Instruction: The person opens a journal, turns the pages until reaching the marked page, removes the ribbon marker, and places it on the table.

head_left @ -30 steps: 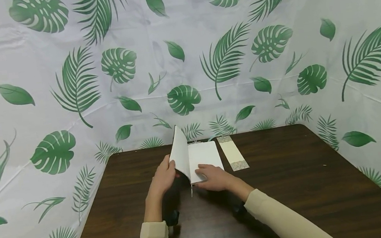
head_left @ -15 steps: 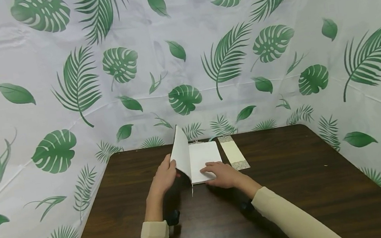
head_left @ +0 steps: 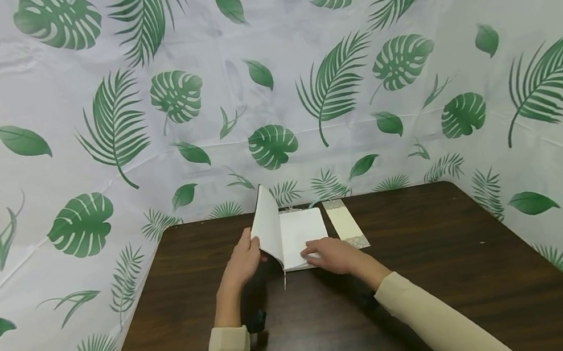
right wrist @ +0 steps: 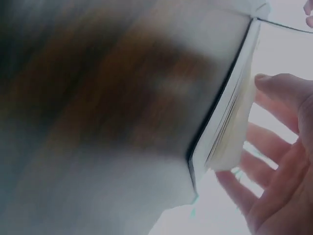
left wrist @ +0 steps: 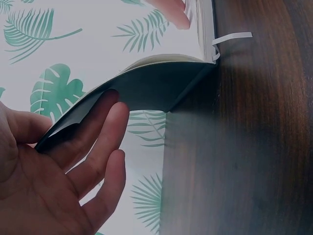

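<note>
A notebook with white pages (head_left: 304, 230) and a dark cover (left wrist: 151, 85) lies open near the back of the table, its left side raised steeply. My left hand (head_left: 241, 262) holds that raised side at its outer edge, thumb on the inner face and fingers behind the cover. At the lower right corner my right hand (head_left: 333, 254) has the page edges (right wrist: 230, 127) between thumb and fingers, and some leaves bow up there. A thin white ribbon (left wrist: 234, 36) hangs from the bottom of the spine.
Right of the notebook lies a cream paper strip (head_left: 345, 223) with patterned ends. A pale blue cord (head_left: 313, 203) shows by its top. The dark wooden table (head_left: 451, 272) meets a leaf-printed white cloth (head_left: 274, 102) at the back and sides.
My right hand has slid right across the page to its lower right corner, and leaves there have lifted a little. The left hand keeps the cover raised as before.
</note>
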